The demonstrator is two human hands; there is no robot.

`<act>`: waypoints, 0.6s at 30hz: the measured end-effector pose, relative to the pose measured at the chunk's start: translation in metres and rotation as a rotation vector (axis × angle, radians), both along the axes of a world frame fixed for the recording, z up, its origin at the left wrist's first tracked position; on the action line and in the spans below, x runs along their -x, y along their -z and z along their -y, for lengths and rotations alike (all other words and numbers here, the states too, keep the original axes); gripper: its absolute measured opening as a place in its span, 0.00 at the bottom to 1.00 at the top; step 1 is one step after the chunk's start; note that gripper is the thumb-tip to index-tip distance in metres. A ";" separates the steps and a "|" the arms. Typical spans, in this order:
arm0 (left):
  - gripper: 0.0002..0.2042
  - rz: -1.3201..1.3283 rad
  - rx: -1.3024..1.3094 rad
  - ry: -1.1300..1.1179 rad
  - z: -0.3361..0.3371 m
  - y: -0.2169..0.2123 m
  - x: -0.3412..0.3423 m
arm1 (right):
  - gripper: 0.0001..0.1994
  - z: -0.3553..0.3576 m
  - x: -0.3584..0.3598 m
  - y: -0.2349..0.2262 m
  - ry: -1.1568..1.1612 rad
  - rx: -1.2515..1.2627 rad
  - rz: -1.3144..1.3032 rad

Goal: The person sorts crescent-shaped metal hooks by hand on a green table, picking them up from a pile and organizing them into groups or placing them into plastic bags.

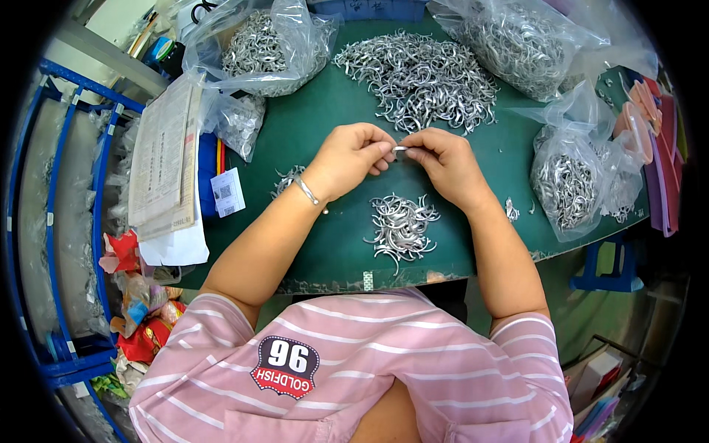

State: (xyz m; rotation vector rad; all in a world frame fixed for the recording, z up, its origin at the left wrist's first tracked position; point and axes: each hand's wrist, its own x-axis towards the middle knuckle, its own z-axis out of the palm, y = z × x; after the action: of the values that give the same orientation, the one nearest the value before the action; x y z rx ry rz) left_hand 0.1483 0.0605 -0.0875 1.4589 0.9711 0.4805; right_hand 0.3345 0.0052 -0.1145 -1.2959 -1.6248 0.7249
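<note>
Left forearm [255, 240], right forearm [508, 247] angled inward; left hand [347, 160], right hand [447, 167] nearly meeting, fingers curled, thumbs pinched against forefingers.

Small curved silver metal piece [399, 148] looks bright, glossy. Large heap of curved silver-grey metal pieces [425, 77]: metallic, shiny highlights. Flat green tabletop [332, 240] reads smooth, low sheen; front edge is worn rough. Clear crinkled plastic bag [550, 161] at right: glossy film. Off-white printed paper sheets [159, 159]: matt. Pink white-striped shirt [443, 362]: matt cloth. Narrow silver bangle [306, 190]: polished metal.
</note>
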 end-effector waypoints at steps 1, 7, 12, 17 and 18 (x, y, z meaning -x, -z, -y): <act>0.07 0.054 0.081 -0.049 0.000 0.000 0.002 | 0.06 -0.001 0.001 0.001 0.005 -0.026 -0.009; 0.08 0.148 0.139 -0.128 0.013 -0.002 0.007 | 0.06 0.002 0.002 -0.005 -0.077 -0.073 0.030; 0.04 -0.005 -0.103 0.182 0.018 -0.003 0.020 | 0.06 0.010 -0.014 -0.024 -0.442 0.077 0.069; 0.05 -0.247 -0.670 0.193 0.013 -0.002 0.009 | 0.07 0.012 -0.019 -0.024 -0.612 0.178 0.000; 0.06 -0.278 -0.758 0.151 0.009 0.003 0.002 | 0.07 0.011 -0.018 -0.019 -0.465 0.148 0.052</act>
State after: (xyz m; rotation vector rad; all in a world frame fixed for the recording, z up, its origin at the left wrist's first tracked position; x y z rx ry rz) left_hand 0.1462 0.0512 -0.0900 2.3120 0.9240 0.5762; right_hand 0.3524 -0.0062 -0.0955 -1.0492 -1.9730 1.1160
